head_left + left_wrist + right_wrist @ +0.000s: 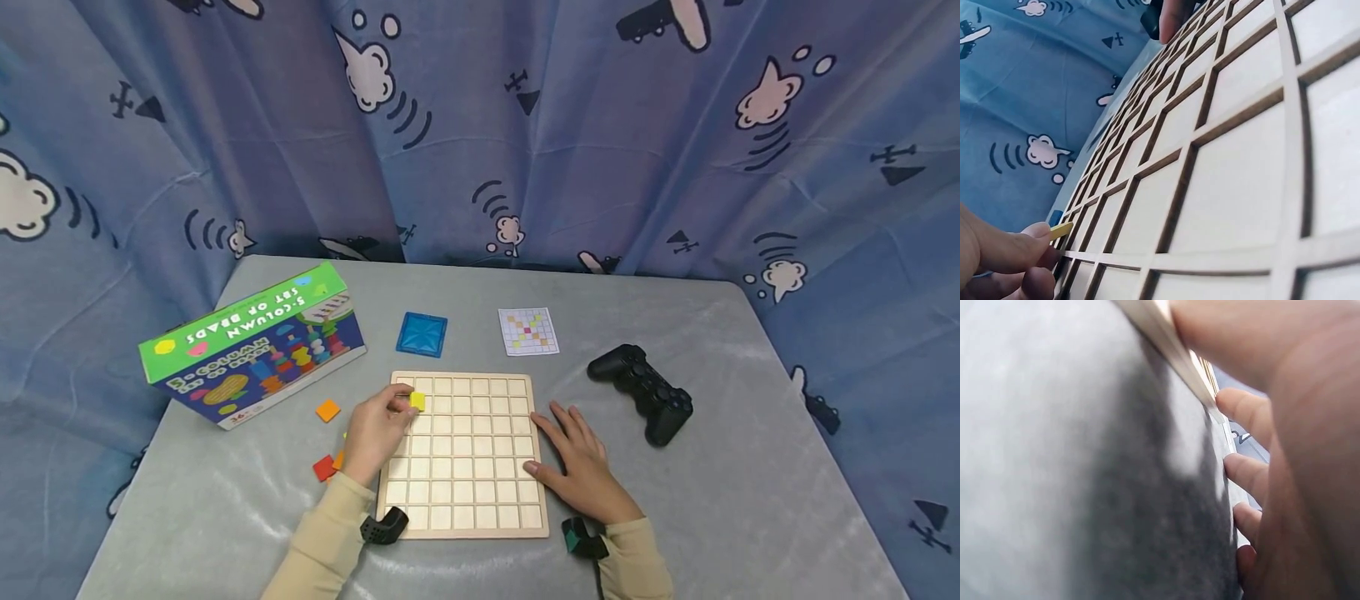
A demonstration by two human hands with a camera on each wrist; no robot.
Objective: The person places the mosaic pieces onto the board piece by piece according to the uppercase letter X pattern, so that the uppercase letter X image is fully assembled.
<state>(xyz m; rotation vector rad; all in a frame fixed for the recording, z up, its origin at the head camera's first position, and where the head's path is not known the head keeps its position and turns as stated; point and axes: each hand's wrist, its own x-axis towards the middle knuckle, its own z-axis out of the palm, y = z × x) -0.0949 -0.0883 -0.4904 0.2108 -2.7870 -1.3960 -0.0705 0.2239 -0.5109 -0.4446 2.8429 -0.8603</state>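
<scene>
A wooden grid board (463,533) with square cells lies between the two hands. My left hand (378,431) pinches a yellow square tile (417,402) between thumb and fingers, over the upper left cells of the board. Seen from the left wrist, the tile (1060,231) sticks out edge-on from the fingertips, close over the dividers. My right hand (583,468) rests at the board's right edge with fingers spread and thumb touching the frame. The right wrist view shows that thumb and a finger against the board's side (1175,353).
Orange (327,410) and red tiles (324,467) lie left of the board, partly behind the left hand. A bead-set box (255,350) stands back left. Behind the board are a blue square tray (422,334) and a pattern card (528,332). A black game controller (643,392) lies right.
</scene>
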